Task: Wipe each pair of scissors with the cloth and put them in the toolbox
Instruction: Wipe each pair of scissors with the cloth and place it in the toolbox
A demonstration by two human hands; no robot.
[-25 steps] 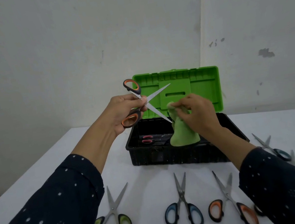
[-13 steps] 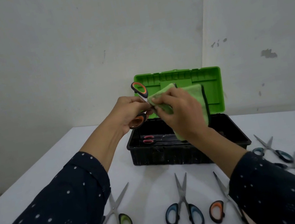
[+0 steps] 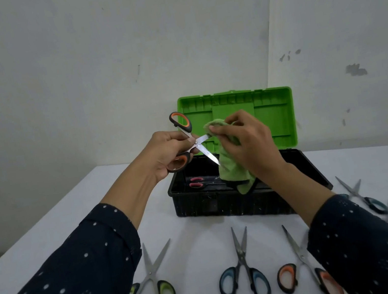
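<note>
Head view: left hand (image 3: 165, 152) clamped on orange-handled scissors (image 3: 186, 140), blades splayed above the open toolbox (image 3: 223, 203) to expose each edge. Right hand (image 3: 246, 142) pinching the green cloth (image 3: 232, 166) around the upper blade. Half a second earlier, cloth bunched higher, hiding both blades. More scissors waiting on the table (image 3: 192, 230).

A single head-worn camera looks forward and down, close over the white table (image 3: 48, 239), the open toolbox (image 3: 224, 206) at 12 o'clock.
</note>
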